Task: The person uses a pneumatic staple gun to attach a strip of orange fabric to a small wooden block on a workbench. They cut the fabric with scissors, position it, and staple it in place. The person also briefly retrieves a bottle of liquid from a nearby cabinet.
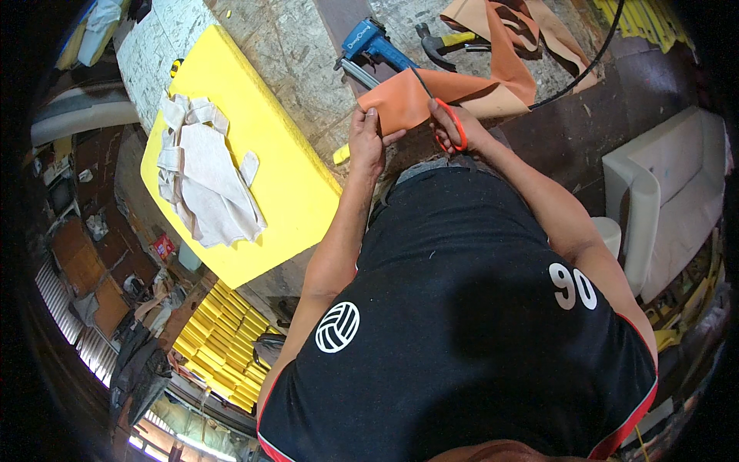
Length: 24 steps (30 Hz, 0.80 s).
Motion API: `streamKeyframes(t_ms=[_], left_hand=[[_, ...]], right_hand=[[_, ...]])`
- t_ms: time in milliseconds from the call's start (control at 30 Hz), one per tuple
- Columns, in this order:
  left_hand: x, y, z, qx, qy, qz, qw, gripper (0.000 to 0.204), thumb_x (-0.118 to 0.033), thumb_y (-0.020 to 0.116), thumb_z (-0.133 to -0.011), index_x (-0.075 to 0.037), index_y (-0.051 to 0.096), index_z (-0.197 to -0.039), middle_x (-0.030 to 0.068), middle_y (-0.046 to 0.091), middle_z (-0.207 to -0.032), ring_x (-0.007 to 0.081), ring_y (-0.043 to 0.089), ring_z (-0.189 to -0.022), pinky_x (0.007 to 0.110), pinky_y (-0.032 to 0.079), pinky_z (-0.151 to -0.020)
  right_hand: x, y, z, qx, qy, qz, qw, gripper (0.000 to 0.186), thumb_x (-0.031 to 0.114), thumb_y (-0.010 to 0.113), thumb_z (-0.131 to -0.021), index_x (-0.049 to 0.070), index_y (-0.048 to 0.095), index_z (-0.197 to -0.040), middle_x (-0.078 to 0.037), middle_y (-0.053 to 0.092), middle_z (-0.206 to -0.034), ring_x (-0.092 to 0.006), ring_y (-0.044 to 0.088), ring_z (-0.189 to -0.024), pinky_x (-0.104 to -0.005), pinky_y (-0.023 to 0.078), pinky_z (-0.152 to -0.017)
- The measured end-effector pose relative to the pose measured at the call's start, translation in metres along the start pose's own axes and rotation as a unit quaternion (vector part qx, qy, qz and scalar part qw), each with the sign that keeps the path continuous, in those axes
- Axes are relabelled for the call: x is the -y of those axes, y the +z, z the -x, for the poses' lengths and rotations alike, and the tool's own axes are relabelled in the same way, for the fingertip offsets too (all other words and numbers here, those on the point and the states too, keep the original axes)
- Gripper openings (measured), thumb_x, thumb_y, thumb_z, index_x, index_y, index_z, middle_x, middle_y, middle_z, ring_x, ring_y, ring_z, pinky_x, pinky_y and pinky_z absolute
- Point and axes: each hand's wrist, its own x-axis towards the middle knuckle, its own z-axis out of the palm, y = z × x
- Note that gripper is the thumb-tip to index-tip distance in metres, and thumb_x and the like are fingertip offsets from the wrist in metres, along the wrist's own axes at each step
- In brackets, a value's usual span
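My left hand pinches the near left edge of an orange strip of upholstery material, which looks like leatherette. The thumb lies on top of it. In my right hand is a pair of scissors with orange-red handles, my fingers around the loops. Their dark blades point away from me and lie against the strip, just right of the part that I hold. I cannot make out whether the blades are apart. From there the strip runs on to the right across the table in folds, its pale backing showing in places.
A blue pneumatic staple gun lies just beyond the strip, with a hammer to its right. On the left, grey fabric pieces rest on a yellow foam slab. A black hose curves at the right. A pale armchair stands farther right.
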Motion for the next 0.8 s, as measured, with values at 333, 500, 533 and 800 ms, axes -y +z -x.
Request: streamKeyframes(t_ms=[333, 500, 533, 800], left_hand=[[-0.017, -0.014, 0.007, -0.011, 0.001, 0.003, 1.000, 0.026, -0.023, 0.041, -0.103, -0.008, 0.047, -0.123, 0.0104, 0.060, -0.118, 0.0228, 0.066, -0.098, 0.035, 0.062, -0.068], [-0.030, 0.005, 0.002, 0.005, 0.037, -0.021, 0.999, 0.024, -0.020, 0.044, -0.102, -0.007, 0.051, -0.121, 0.0084, 0.063, -0.112, 0.0178, 0.067, -0.090, 0.027, 0.059, -0.061], [-0.033, 0.010, 0.000, 0.017, 0.038, -0.026, 0.999, 0.025, -0.021, 0.044, -0.102, -0.008, 0.050, -0.123, 0.0069, 0.062, -0.112, 0.0165, 0.066, -0.091, 0.027, 0.058, -0.062], [-0.019, 0.059, -0.020, 0.138, 0.047, -0.103, 0.984, 0.046, -0.006, 0.045, -0.098, -0.007, 0.036, -0.144, 0.0113, 0.056, -0.127, 0.0204, 0.064, -0.097, 0.032, 0.059, -0.071]], right_hand=[[0.075, -0.081, -0.012, -0.362, -0.138, 0.428, 0.817, 0.056, 0.052, 0.064, -0.084, 0.002, 0.063, -0.110, -0.025, 0.067, -0.093, -0.0399, 0.066, -0.090, -0.0473, 0.051, -0.075], [0.095, -0.132, -0.032, -0.395, -0.168, 0.491, 0.758, 0.041, 0.036, 0.063, -0.086, -0.001, 0.066, -0.103, -0.026, 0.065, -0.097, -0.0408, 0.064, -0.093, -0.0469, 0.050, -0.082], [0.094, -0.126, -0.032, -0.393, -0.233, 0.496, 0.738, 0.041, 0.036, 0.063, -0.087, 0.000, 0.066, -0.106, -0.025, 0.066, -0.098, -0.0400, 0.064, -0.094, -0.0462, 0.051, -0.082], [0.088, -0.007, -0.011, -0.070, -0.256, 0.202, 0.943, 0.047, 0.031, 0.066, -0.092, 0.001, 0.058, -0.127, -0.008, 0.065, -0.111, -0.0152, 0.060, -0.097, -0.0280, 0.048, -0.086]])
